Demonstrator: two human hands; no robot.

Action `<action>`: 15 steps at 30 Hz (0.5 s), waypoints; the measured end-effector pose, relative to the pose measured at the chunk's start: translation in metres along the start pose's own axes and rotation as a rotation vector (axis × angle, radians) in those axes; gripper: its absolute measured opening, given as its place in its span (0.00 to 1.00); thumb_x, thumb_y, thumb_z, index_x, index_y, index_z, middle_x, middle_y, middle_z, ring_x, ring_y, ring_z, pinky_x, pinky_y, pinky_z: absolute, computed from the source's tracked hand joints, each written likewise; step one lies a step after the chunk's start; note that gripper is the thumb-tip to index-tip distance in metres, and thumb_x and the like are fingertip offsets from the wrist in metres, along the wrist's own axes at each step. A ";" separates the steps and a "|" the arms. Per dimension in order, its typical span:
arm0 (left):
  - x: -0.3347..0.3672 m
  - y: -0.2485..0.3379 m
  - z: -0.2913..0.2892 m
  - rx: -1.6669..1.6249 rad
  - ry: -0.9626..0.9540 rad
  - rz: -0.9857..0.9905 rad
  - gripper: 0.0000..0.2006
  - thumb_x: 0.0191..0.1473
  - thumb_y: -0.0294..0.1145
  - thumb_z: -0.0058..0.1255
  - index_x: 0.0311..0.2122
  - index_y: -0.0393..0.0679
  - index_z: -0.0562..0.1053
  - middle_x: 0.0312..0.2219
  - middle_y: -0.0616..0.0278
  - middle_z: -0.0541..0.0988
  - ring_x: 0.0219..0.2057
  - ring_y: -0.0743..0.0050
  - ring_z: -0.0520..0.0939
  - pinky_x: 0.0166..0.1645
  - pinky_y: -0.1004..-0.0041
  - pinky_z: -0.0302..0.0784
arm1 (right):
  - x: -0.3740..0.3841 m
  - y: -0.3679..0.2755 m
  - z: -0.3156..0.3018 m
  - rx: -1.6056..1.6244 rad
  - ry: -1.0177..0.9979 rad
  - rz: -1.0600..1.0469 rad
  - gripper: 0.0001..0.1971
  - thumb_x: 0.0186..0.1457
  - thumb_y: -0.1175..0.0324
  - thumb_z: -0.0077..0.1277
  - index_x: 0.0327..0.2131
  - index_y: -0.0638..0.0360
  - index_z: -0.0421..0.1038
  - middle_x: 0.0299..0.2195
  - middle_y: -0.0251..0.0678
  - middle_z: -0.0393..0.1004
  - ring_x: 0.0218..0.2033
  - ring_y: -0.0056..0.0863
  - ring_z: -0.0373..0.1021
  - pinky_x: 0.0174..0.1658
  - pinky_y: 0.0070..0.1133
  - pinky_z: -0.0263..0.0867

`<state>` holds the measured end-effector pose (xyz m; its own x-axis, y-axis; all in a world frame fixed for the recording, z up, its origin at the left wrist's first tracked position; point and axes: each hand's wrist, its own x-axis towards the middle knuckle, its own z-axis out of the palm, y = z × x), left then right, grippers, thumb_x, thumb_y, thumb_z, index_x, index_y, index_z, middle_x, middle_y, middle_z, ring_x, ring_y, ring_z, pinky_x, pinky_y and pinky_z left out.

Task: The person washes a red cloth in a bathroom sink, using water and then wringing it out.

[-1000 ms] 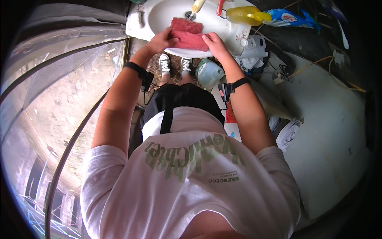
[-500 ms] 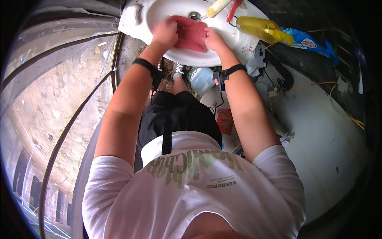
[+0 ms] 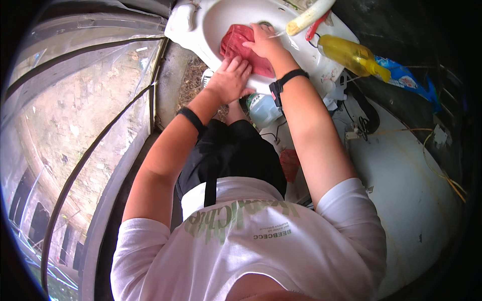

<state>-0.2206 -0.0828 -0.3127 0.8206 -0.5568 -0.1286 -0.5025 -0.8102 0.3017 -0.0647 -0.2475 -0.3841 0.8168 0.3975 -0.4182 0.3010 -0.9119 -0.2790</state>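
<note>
A wet red cloth (image 3: 241, 40) lies bunched in the white washbasin (image 3: 213, 22), partly folded over on itself. At the basin's near rim, my left hand (image 3: 232, 79) presses its fingers onto the near edge of the cloth, the thumb sticking out to the right. My right hand (image 3: 266, 42) rests on the cloth's right side near the drain, thumb and fingers apart; some fingertips are hard to make out. A pale pipe end (image 3: 306, 19) hangs over the basin beside my right hand, with a thin stream of water coming from it.
Right of the basin are a red handle (image 3: 316, 26), a yellow bottle (image 3: 349, 54) and a blue packet (image 3: 404, 78). Below the rim stands a clear jug (image 3: 263, 109). A black-framed plastic sheet (image 3: 85, 110) closes the left side.
My left hand has come down toward the near rim, and my right hand has moved onto the cloth near the drain. The cloth, spread flatter before, is now bunched. The view has shifted slightly.
</note>
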 end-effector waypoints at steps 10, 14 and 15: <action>0.008 -0.014 0.026 0.147 -0.029 -0.025 0.27 0.64 0.35 0.43 0.67 0.42 0.67 0.64 0.51 0.72 0.65 0.51 0.72 0.70 0.56 0.65 | -0.016 -0.002 -0.040 0.177 -0.091 0.021 0.35 0.57 0.35 0.56 0.53 0.57 0.72 0.49 0.53 0.80 0.51 0.57 0.76 0.56 0.43 0.70; 0.015 -0.017 0.033 0.146 -0.041 -0.062 0.26 0.63 0.36 0.45 0.65 0.42 0.69 0.63 0.52 0.74 0.66 0.50 0.73 0.71 0.56 0.64 | -0.027 -0.045 -0.026 0.270 -0.157 0.136 0.35 0.66 0.32 0.42 0.55 0.57 0.70 0.50 0.57 0.79 0.51 0.58 0.76 0.57 0.44 0.70; 0.019 -0.016 0.029 0.128 -0.106 -0.075 0.25 0.63 0.36 0.45 0.64 0.42 0.70 0.63 0.52 0.75 0.67 0.49 0.72 0.72 0.56 0.64 | -0.030 -0.045 -0.007 0.342 -0.173 0.136 0.35 0.67 0.33 0.41 0.55 0.57 0.70 0.50 0.56 0.79 0.51 0.58 0.76 0.57 0.44 0.70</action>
<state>-0.2045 -0.0859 -0.3469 0.8273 -0.5046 -0.2469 -0.4771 -0.8632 0.1652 -0.0994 -0.2187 -0.3534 0.7343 0.3133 -0.6022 -0.0092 -0.8824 -0.4703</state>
